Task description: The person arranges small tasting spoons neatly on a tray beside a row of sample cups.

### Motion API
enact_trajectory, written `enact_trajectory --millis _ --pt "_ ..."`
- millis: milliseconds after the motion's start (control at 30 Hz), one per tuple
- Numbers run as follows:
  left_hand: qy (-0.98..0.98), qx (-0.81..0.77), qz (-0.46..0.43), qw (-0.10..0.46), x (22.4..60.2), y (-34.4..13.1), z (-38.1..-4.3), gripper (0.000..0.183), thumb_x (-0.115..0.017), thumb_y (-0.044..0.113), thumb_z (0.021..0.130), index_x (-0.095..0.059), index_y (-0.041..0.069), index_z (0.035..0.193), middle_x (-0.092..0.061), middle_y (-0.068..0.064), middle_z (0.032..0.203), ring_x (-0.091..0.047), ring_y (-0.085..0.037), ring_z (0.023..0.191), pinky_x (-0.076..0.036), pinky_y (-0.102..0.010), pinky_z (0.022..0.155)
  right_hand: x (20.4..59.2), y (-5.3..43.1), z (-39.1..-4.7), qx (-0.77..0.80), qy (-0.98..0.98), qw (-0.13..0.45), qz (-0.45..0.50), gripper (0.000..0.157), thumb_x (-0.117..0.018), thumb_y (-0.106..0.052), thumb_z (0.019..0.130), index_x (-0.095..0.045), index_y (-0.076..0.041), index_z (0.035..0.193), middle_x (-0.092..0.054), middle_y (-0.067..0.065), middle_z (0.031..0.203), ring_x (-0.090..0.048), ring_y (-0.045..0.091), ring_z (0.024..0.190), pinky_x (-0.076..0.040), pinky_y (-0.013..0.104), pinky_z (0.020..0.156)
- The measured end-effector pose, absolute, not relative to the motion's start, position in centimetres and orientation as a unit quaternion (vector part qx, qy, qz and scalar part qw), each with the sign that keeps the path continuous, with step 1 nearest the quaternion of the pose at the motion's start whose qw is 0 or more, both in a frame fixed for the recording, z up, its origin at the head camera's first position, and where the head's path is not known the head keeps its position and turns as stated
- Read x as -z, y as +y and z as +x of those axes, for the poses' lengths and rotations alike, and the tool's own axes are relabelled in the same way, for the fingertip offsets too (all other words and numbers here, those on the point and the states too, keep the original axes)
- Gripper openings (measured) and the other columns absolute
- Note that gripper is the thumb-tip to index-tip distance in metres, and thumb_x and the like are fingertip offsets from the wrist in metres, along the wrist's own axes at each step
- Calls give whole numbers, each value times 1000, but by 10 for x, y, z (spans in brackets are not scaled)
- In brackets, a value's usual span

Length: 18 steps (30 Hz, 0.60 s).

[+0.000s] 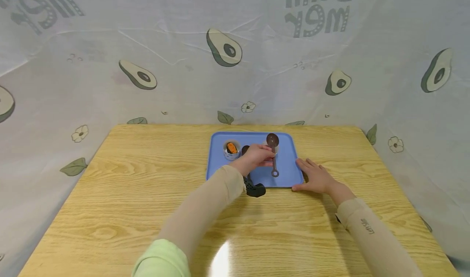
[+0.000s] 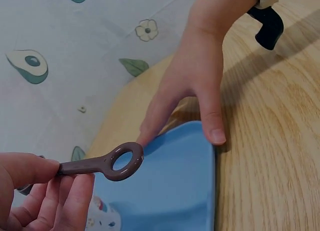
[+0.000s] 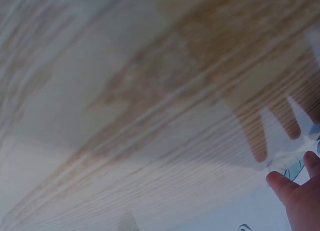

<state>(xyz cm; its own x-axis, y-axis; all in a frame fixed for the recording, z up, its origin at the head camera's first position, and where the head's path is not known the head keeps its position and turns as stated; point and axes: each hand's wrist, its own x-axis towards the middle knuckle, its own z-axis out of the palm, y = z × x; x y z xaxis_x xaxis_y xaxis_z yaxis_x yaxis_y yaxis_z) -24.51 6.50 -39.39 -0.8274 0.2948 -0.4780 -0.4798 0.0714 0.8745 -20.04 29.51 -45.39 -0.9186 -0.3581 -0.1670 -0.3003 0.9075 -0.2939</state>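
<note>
My left hand (image 1: pixel 260 154) pinches a dark brown spoon (image 1: pixel 273 140) by its handle over the tray. In the left wrist view the spoon's ring-ended handle (image 2: pixel 124 162) sticks out past the thumb and fingers. My right hand (image 1: pixel 316 178) spreads its fingers at the right edge of the blue tray (image 1: pixel 290 175), the thumb by its near corner. On the tray's left stands a small white cup (image 1: pixel 232 155) with an orange and black piece (image 1: pixel 231 148) inside. A second patterned cup (image 2: pixel 104 218) is partly hidden behind the spoon and left hand.
Another dark rounded piece (image 1: pixel 245 149) lies beside the first cup, mostly hidden by the left arm. The tray sits at the back of a wooden table (image 1: pixel 147 179), near a white curtain (image 1: pixel 176 77) printed with avocados.
</note>
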Motion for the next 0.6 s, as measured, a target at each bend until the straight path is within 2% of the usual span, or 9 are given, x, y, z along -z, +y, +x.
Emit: enact_trajectory --millis 167,300,400,467,600 --pt "683 -671 -60 282 399 78 -246 28 -56 1 90 -55 -2 118 -53 -4 85 -54 -13 69 -52 -40 91 455 296 -201 132 971 106 -170 104 -67 -61 74 -25 -1 147 -28 19 151 -21 47 137 -20 70 104" --pt "695 -665 -52 268 397 85 -244 25 -56 0 90 -57 -3 115 -59 -10 93 -61 -18 75 -56 -36 84 457 296 -202 130 971 106 -170 104 -67 -61 74 -25 -1 147 -28 18 151 -21 46 138 -20 70 104" --pt "700 -662 -55 262 402 91 -246 25 -57 -1 89 -58 -3 114 -62 -15 105 -65 -24 88 -57 -35 81 456 296 -202 134 970 106 -170 104 -68 -60 74 -25 -1 147 -28 19 151 -20 46 138 -19 70 105" --pt "699 -663 -61 262 409 95 -249 27 -58 -2 88 -58 -3 115 -62 -16 106 -65 -26 90 -56 -36 82 455 296 -202 134 970 106 -171 103 -68 -60 74 -25 0 147 -28 19 151 -21 46 138 -19 70 105" --pt "701 -667 -46 247 440 107 -265 22 -65 0 84 -61 0 106 -63 -14 100 -67 -25 84 -58 -35 71 456 298 -202 134 971 106 -168 103 -68 -59 74 -24 -1 147 -28 19 151 -20 46 138 -19 70 105"
